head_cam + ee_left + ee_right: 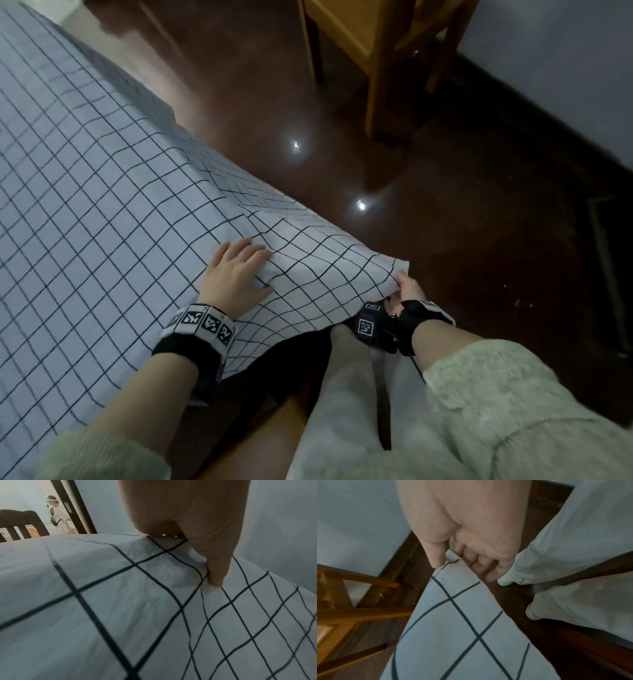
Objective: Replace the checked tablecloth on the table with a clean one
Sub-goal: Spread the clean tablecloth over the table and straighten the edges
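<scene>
A white checked tablecloth [102,192] with thin dark grid lines covers the table on the left of the head view. My left hand [236,270] lies flat on it near the table's corner, fingers spread and pressing the cloth [120,601]. My right hand [409,286] pinches the cloth's loose corner [394,267] and holds it out past the table edge, over the floor. In the right wrist view the thumb [436,555] and curled fingers grip that corner [453,601].
Dark glossy wooden floor [445,205] lies to the right. A wooden chair [383,51] stands at the top of the head view near the wall. My legs in light trousers [359,411] stand by the table corner. Another person [56,515] stands in a far doorway.
</scene>
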